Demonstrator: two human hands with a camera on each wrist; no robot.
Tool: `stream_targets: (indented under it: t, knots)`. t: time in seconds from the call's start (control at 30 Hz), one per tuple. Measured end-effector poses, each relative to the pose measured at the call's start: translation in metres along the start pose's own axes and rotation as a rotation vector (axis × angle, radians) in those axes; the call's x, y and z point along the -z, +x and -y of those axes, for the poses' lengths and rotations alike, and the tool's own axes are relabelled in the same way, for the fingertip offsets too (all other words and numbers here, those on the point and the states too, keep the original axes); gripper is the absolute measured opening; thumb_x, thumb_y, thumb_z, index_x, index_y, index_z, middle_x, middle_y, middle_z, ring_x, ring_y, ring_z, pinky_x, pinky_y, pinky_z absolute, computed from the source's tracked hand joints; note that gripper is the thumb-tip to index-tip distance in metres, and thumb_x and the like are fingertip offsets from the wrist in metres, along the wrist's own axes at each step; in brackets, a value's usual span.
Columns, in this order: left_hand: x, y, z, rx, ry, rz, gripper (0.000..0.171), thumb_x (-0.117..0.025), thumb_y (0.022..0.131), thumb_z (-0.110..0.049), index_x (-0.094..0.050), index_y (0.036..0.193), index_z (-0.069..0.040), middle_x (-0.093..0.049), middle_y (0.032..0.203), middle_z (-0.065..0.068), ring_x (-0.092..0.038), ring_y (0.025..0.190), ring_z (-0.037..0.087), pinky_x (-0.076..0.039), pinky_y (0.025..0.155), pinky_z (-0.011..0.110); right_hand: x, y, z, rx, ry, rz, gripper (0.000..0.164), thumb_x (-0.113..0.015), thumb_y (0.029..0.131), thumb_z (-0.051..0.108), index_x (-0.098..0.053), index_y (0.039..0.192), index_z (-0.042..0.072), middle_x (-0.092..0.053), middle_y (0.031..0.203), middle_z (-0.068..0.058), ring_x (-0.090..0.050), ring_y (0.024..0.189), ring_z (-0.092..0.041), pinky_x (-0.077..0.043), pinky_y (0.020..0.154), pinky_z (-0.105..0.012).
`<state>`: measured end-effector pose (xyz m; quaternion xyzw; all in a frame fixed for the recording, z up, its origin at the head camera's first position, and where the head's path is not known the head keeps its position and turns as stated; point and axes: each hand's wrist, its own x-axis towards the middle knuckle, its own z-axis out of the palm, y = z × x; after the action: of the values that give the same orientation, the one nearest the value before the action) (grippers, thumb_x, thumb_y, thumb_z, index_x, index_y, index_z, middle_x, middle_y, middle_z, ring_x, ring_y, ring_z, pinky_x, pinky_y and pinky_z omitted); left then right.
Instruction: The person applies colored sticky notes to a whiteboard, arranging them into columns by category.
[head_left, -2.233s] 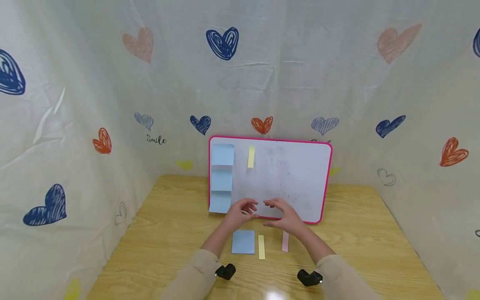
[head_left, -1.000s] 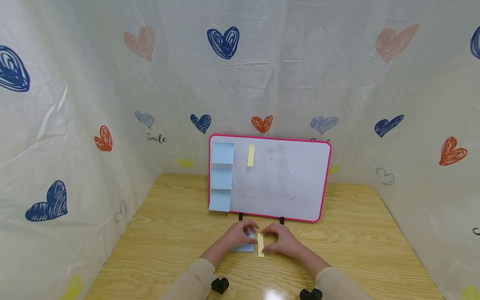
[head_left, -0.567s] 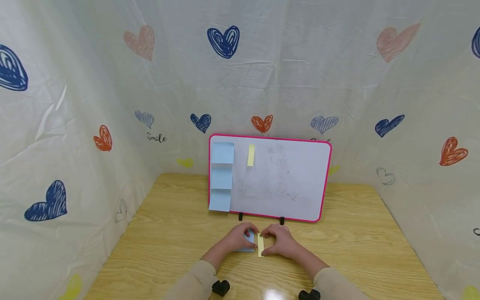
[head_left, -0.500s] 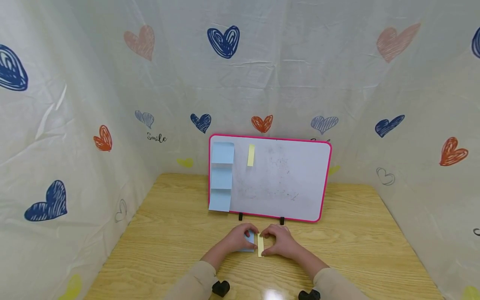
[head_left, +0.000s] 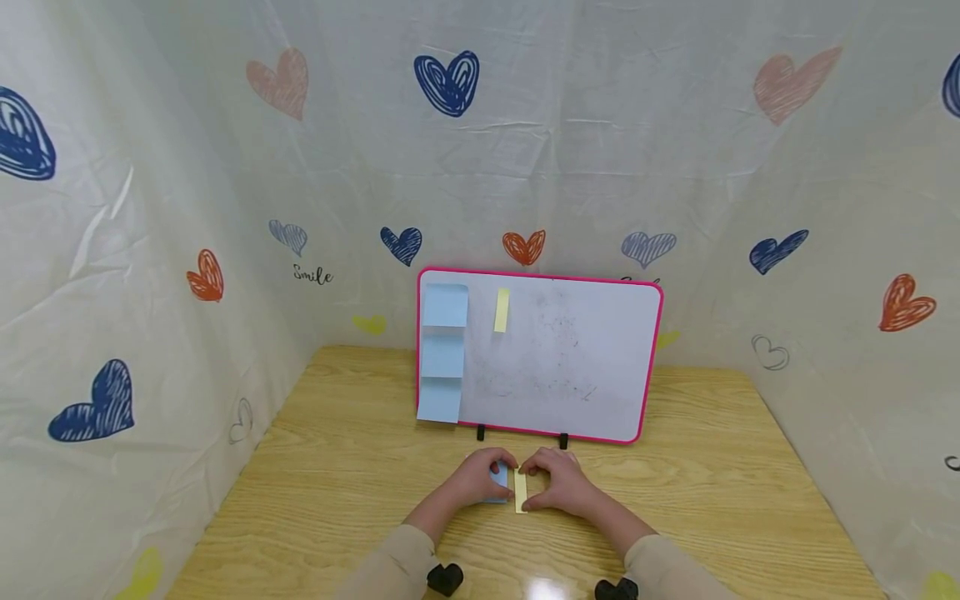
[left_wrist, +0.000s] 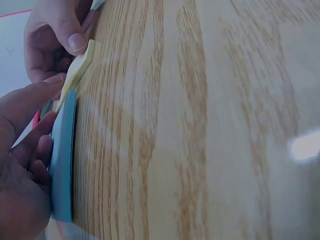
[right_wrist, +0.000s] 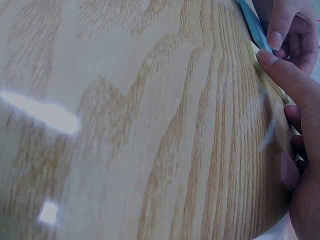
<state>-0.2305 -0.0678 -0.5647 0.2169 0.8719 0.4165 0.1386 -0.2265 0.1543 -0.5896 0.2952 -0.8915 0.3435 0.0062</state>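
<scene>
Got the slim yellow paper pad [head_left: 521,492] flat on the wood-grain table [head_left: 645,533], abt center, right in front of me. My R hand [head_left: 558,481] is curved like a C, pinching it end to end, thumb at 6 o'clock, finger at 12. My L hand [head_left: 480,482] is half curled w/ tips at the pad's 9 o'clock edge; can't tell if it's got hold of any paper tbh. Square blue pad [head_left: 501,483], a stack w/ straight edges, is just beside at 9, mostly hidden under L hand. Pink pad [right_wrist: 289,171] at 3 is blocked by R hand from above, only a bit shows in the R wrist cam. Smooth smudgy whiteboard [head_left: 570,358] w/ pink rim leans at 12. Sleeves cut off at the bottom.
</scene>
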Motion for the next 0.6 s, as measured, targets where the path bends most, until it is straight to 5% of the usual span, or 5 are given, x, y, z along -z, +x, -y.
stream_targets:
  t: [0.6]
  knots:
    - [-0.0073, 0.0013, -0.0008, -0.027, 0.052, -0.085, 0.028, -0.084, 0.074, -0.009, -0.07, 0.097, -0.015, -0.06, 0.095, -0.007, -0.047, 0.08, 0.009, -0.042, 0.072, 0.025, -0.0048, 0.0001, 0.0001, -0.015, 0.015, -0.056, 0.043, -0.086, 0.066, 0.049, -0.069, 0.099, 0.028, -0.056, 0.087, 0.016, -0.049, 0.085, -0.005, -0.033, 0.079, -0.039]
